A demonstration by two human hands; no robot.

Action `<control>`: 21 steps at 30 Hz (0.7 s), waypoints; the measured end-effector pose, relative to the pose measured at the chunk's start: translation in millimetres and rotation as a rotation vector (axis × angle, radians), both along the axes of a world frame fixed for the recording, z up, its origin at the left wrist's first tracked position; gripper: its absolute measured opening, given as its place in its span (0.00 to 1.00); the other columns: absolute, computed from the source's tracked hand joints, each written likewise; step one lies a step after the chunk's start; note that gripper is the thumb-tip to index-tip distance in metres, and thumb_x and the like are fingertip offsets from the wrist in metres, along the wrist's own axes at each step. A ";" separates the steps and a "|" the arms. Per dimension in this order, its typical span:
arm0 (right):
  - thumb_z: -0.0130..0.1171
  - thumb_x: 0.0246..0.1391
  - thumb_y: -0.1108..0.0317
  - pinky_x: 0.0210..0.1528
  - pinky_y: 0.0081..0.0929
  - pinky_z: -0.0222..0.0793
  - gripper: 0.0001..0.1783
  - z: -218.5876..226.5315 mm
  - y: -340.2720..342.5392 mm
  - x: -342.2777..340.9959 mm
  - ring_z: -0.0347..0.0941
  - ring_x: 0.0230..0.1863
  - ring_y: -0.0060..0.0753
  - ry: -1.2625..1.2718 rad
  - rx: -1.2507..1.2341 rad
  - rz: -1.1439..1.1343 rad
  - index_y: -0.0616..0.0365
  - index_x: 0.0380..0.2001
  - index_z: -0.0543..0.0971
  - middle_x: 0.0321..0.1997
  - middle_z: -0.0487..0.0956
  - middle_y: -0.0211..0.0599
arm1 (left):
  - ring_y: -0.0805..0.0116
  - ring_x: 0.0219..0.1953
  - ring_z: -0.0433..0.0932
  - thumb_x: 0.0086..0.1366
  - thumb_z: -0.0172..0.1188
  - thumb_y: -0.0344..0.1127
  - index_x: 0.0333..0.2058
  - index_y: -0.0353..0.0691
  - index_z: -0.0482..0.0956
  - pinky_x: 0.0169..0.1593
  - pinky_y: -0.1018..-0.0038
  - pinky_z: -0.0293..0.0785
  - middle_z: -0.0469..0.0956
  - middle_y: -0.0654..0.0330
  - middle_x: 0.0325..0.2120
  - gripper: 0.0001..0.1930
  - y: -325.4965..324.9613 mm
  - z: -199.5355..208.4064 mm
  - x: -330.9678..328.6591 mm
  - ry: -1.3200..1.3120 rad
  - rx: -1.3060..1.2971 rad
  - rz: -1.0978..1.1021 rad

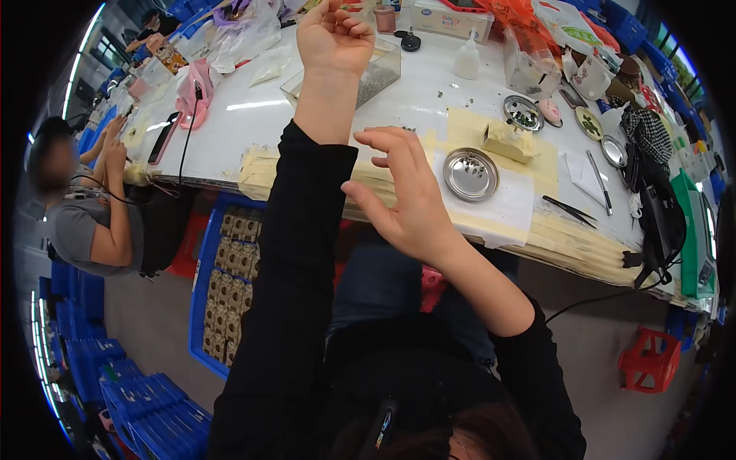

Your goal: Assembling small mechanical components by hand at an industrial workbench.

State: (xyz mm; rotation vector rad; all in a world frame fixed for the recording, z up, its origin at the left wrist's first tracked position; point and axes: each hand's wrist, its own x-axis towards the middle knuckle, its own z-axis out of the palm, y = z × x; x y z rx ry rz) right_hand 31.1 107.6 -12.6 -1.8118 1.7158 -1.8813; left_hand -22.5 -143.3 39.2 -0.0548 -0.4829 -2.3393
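Note:
My left hand (335, 38) is raised at the far side of the table, palm up with loosely curled fingers and nothing visible in it. Its forearm crosses above a clear plastic box (379, 75) holding small grey pieces. The black left sleeve (318, 157) ends partway up that forearm. Close beside this cuff is my right hand (406, 203), thumb and fingers spread; whether a fingertip touches the cloth I cannot tell. Right of it, a round metal dish (471, 175) with small dark pieces lies near a block wrapped in yellow tape (509, 142).
Black tweezers (569, 211) and a pen (599, 182) lie at the right, below another dish of green pieces (523, 113). A white bottle (466, 59) stands behind. Under the table edge is a blue crate (201, 295) of metal parts. A co-worker (96, 215) sits left; a red stool (650, 359) stands right.

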 end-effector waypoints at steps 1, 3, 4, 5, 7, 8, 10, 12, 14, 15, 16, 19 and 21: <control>0.65 0.51 0.66 0.48 0.35 0.68 0.27 -6.1 -4.2 2.0 0.71 0.47 0.49 -0.047 0.035 -0.011 0.63 0.51 0.69 0.48 0.70 0.48 | 0.74 0.19 0.66 0.63 0.53 0.40 0.29 0.42 0.77 0.23 0.77 0.63 0.70 0.68 0.17 0.10 4.3 2.8 -3.3 0.024 0.008 -0.012; 0.65 0.52 0.66 0.43 0.32 0.72 0.25 -17.0 -7.0 8.5 0.73 0.44 0.44 -0.070 0.041 -0.019 0.67 0.49 0.68 0.46 0.71 0.48 | 0.74 0.18 0.65 0.64 0.51 0.40 0.27 0.42 0.76 0.22 0.77 0.62 0.69 0.68 0.16 0.11 10.7 20.8 1.7 0.024 0.043 0.049; 0.65 0.52 0.66 0.40 0.30 0.73 0.25 -18.2 -4.2 14.9 0.74 0.41 0.41 -0.174 0.021 -0.002 0.66 0.48 0.68 0.45 0.72 0.48 | 0.74 0.17 0.65 0.64 0.50 0.39 0.27 0.42 0.76 0.21 0.77 0.61 0.69 0.68 0.16 0.11 12.6 24.0 4.3 0.026 0.070 0.081; 0.65 0.52 0.67 0.38 0.29 0.74 0.24 -18.5 -3.1 23.1 0.75 0.39 0.38 -0.278 0.002 0.017 0.66 0.48 0.67 0.44 0.72 0.47 | 0.73 0.17 0.64 0.65 0.49 0.40 0.26 0.42 0.76 0.21 0.77 0.61 0.68 0.68 0.15 0.12 9.1 25.8 4.9 0.054 0.078 0.076; 0.65 0.52 0.68 0.30 0.24 0.75 0.21 -22.0 -3.9 34.5 0.76 0.32 0.30 -0.486 -0.080 0.004 0.66 0.43 0.68 0.42 0.73 0.44 | 0.73 0.16 0.64 0.65 0.47 0.40 0.26 0.42 0.75 0.20 0.76 0.61 0.68 0.68 0.15 0.13 -8.2 26.4 0.0 0.104 0.099 0.058; 0.65 0.52 0.68 0.30 0.24 0.75 0.20 -26.4 -0.3 37.0 0.76 0.31 0.30 -0.428 -0.048 0.022 0.66 0.42 0.68 0.41 0.73 0.44 | 0.73 0.16 0.63 0.65 0.47 0.41 0.26 0.42 0.76 0.20 0.76 0.60 0.67 0.68 0.14 0.14 -23.9 20.8 -7.4 0.116 0.113 0.076; 0.65 0.52 0.67 0.29 0.25 0.76 0.18 -28.1 10.1 46.5 0.76 0.29 0.32 -0.311 0.008 0.069 0.65 0.39 0.69 0.41 0.73 0.44 | 0.72 0.15 0.63 0.65 0.46 0.43 0.25 0.42 0.77 0.19 0.76 0.60 0.67 0.67 0.13 0.16 -46.3 16.5 -14.0 0.141 0.129 0.121; 0.62 0.55 0.69 0.35 0.20 0.71 0.12 -19.7 9.3 52.7 0.74 0.32 0.29 -0.157 -0.047 0.008 0.64 0.36 0.70 0.37 0.72 0.42 | 0.75 0.18 0.62 0.65 0.47 0.44 0.29 0.41 0.75 0.22 0.78 0.59 0.66 0.68 0.17 0.14 -49.6 19.7 -14.9 0.096 0.213 0.197; 0.59 0.57 0.70 0.39 0.18 0.67 0.10 -5.3 1.3 39.9 0.72 0.35 0.29 0.031 -0.266 -0.194 0.63 0.34 0.70 0.35 0.72 0.41 | 0.76 0.19 0.62 0.64 0.46 0.46 0.31 0.41 0.73 0.23 0.79 0.58 0.66 0.68 0.19 0.15 -37.7 23.6 -17.6 -0.005 0.293 0.262; 0.55 0.60 0.69 0.39 0.18 0.64 0.08 1.7 4.1 41.1 0.68 0.35 0.25 -0.144 -0.222 -0.076 0.62 0.34 0.68 0.32 0.69 0.36 | 0.76 0.19 0.62 0.63 0.43 0.48 0.30 0.42 0.73 0.23 0.79 0.57 0.66 0.67 0.19 0.16 -33.0 26.0 -15.1 -0.078 0.326 0.304; 0.50 0.64 0.68 0.38 0.18 0.60 0.08 9.8 7.1 42.6 0.63 0.34 0.21 -0.326 -0.190 0.026 0.60 0.33 0.67 0.29 0.66 0.31 | 0.77 0.19 0.62 0.63 0.41 0.50 0.29 0.42 0.72 0.22 0.80 0.57 0.66 0.67 0.19 0.18 -30.4 29.2 -12.9 -0.147 0.357 0.348; 0.38 0.70 0.63 0.33 0.18 0.54 0.12 25.8 16.7 69.1 0.51 0.30 0.15 -0.739 -0.013 0.245 0.57 0.33 0.66 0.27 0.57 0.21 | 0.77 0.18 0.59 0.62 0.41 0.51 0.28 0.42 0.71 0.22 0.79 0.56 0.64 0.68 0.17 0.19 -56.8 34.5 -5.4 -0.184 0.366 0.459; 0.36 0.70 0.64 0.38 0.15 0.54 0.12 13.3 23.9 97.0 0.51 0.33 0.15 -0.794 -0.017 0.368 0.56 0.33 0.64 0.30 0.57 0.23 | 0.76 0.26 0.67 0.62 0.45 0.49 0.33 0.45 0.73 0.29 0.75 0.62 0.70 0.66 0.25 0.15 -87.6 44.5 -5.8 -0.133 0.317 0.469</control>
